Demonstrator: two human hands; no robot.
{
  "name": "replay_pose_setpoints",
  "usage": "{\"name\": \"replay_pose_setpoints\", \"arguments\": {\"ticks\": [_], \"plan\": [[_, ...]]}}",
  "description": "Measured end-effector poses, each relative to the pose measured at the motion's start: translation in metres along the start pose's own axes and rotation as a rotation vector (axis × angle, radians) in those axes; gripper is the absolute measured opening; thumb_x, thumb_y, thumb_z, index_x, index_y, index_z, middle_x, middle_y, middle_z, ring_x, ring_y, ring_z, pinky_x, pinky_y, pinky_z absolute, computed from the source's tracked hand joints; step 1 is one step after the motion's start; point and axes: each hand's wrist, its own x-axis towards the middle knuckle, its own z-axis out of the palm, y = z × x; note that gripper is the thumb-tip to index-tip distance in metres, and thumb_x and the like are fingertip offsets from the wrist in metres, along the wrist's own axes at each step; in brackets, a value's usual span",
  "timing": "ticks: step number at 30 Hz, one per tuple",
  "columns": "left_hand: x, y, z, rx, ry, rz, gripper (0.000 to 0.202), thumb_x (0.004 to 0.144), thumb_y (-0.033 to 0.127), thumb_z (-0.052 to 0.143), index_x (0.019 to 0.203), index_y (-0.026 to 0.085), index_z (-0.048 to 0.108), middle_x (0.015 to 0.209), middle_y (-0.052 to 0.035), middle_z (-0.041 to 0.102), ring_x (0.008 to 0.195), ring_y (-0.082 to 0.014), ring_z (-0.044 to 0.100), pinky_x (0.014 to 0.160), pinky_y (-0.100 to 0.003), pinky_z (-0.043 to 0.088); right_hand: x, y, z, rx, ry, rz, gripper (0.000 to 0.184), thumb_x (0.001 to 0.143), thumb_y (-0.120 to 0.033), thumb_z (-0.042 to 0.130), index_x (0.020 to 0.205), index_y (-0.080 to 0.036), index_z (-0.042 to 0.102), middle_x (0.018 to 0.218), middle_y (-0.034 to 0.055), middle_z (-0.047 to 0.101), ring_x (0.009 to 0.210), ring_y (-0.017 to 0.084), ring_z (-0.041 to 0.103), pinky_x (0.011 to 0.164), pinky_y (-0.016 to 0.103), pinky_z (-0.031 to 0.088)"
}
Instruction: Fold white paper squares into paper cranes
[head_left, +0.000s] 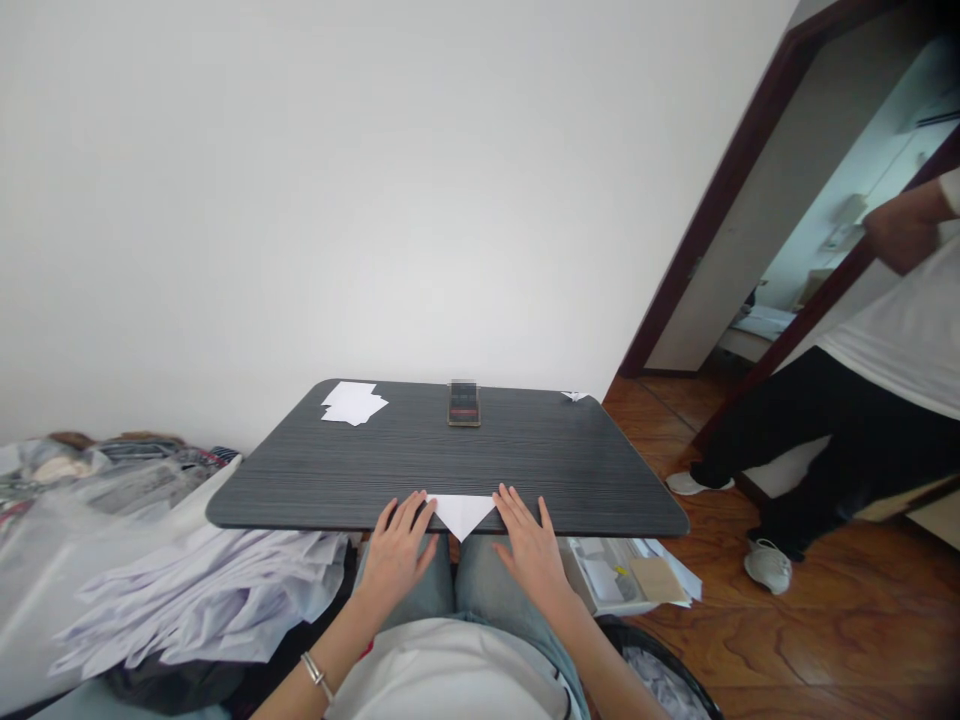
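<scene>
Paper [463, 514], a white triangle, lies at the table's [375, 465] near edge, point jutting over, side corners hidden under fingertips. It sits between left hand [403, 540] and right hand [529, 545], their fingers outstretched and loosely spread. Farther, the phone's [464, 405] screen is unreadable; a standing person [862, 420] is cut off.

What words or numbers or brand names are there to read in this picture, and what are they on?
None can be read for sure.
Phone on the table: marks near a red strip on the screen, too small and blurred to read.
Folded white paper between the hands: no writing shows.
White sheets at the table's far left: no writing shows.
</scene>
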Motion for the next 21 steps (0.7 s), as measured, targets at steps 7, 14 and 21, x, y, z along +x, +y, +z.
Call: {"name": "replay_pose_setpoints", "arguments": {"ticks": [7, 14, 21], "plan": [[0.011, -0.005, -0.004, -0.032, -0.042, 0.021, 0.061, 0.079, 0.054, 0.043, 0.127, 0.017, 0.042, 0.130, -0.0138, 0.047, 0.120, -0.0278, 0.040, 0.100, -0.048, 0.027, 0.000, 0.000, 0.003, 0.012, 0.008, 0.000, 0.060, 0.074, -0.011, 0.044, 0.133, -0.013, 0.031, 0.141, 0.0097, 0.030, 0.130, 0.022, 0.025, 0.104, 0.048, 0.016], [0.046, -0.019, 0.006, -0.057, -0.148, -0.120, 0.047, 0.083, 0.050, 0.038, 0.122, 0.026, 0.048, 0.130, -0.0090, 0.047, 0.122, -0.0282, 0.038, 0.095, -0.052, 0.030, -0.002, 0.000, 0.002, 0.061, 0.025, -0.042, 0.051, 0.077, -0.011, 0.041, 0.127, -0.017, 0.041, 0.138, 0.0085, 0.036, 0.128, 0.022, 0.029, 0.103, 0.047, 0.020], [0.065, -0.009, 0.007, 0.013, 0.003, -0.136, 0.034, 0.084, 0.034, 0.047, 0.116, 0.023, 0.052, 0.124, -0.0100, 0.049, 0.114, -0.0265, 0.043, 0.094, -0.046, 0.032, -0.003, -0.006, 0.001, 0.129, 0.056, -0.081, 0.047, 0.078, -0.009, 0.038, 0.123, -0.017, 0.046, 0.135, 0.0073, 0.042, 0.126, 0.020, 0.033, 0.102, 0.045, 0.025]]}}
